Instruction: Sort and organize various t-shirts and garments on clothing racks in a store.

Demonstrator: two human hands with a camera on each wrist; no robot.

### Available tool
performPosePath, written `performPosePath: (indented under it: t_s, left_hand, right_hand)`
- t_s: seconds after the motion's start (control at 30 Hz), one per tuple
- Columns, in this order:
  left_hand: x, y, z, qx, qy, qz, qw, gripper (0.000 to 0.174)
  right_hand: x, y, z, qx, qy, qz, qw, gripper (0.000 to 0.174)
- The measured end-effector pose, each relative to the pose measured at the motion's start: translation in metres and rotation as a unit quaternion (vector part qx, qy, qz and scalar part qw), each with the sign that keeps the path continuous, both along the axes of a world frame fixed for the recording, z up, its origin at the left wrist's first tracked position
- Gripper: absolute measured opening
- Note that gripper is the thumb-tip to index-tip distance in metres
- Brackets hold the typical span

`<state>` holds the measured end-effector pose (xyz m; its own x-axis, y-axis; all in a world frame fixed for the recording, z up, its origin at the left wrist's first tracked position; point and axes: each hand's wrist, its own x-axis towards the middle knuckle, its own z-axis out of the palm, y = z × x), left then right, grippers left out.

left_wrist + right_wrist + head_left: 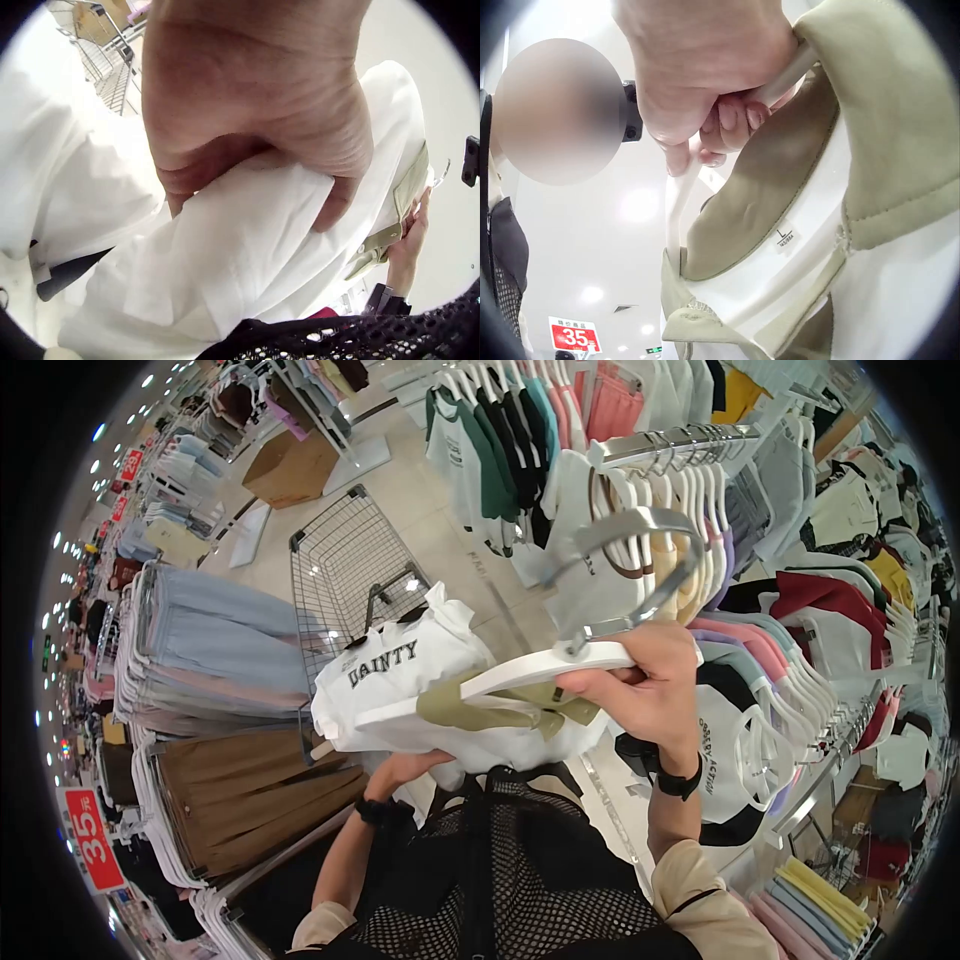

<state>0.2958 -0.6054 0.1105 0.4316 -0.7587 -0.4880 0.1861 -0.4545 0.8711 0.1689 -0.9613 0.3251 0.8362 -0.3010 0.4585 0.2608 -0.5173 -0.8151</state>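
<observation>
My right hand (655,682) grips a white hanger (545,663) near its wide metal hook (685,575). From the hanger hangs a white shirt with an olive collar (900,127), its size label (784,236) reading L. Lower down, my left hand (405,768) holds a fold of the shirt's white cloth (232,247) between thumb and fingers. Beyond the collared shirt lies a white top lettered DAINTY (385,668), overlapping the near end of the wire shopping cart (350,555).
Trousers and brown garments (260,790) hang on a rack close on the left. To the right, racks hold shirts on white hangers (780,670), with a chrome rail (690,442) ahead. A red price sign (95,840) stands at the left; tiled floor (450,530) runs beyond the cart.
</observation>
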Motion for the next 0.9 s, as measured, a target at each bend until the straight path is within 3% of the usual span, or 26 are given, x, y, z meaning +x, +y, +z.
performPosePath:
  t_s: [0.13, 0.43, 0.57, 0.67, 0.83, 0.9]
  left_hand:
    - [-0.023, 0.043, 0.009, 0.051, 0.063, 0.11, 0.991, 0.048]
    - [-0.026, 0.111, 0.013, 0.022, -0.029, 0.269, 0.962, 0.053]
    - [-0.011, 0.136, 0.006, 0.008, -0.048, 0.356, 0.933, 0.053]
    - [0.012, 0.158, -0.008, -0.035, -0.045, 0.376, 0.925, 0.058]
    - [0.058, 0.182, -0.009, -0.07, -0.107, 0.47, 0.873, 0.063]
    - [0.083, 0.194, -0.017, -0.08, -0.115, 0.49, 0.86, 0.062]
  right_hand:
    - [0.028, 0.023, -0.003, 0.044, 0.034, 0.057, 0.997, 0.026]
    - [0.128, 0.083, -0.009, 0.109, 0.051, 0.159, 0.98, 0.033]
    - [0.173, 0.106, -0.011, 0.116, 0.091, 0.2, 0.969, 0.027]
    - [0.221, 0.124, -0.018, 0.053, 0.133, 0.21, 0.967, 0.029]
    - [0.314, 0.165, -0.026, -0.042, 0.125, 0.239, 0.962, 0.042]
    - [0.359, 0.182, -0.038, -0.015, 0.111, 0.264, 0.958, 0.041]
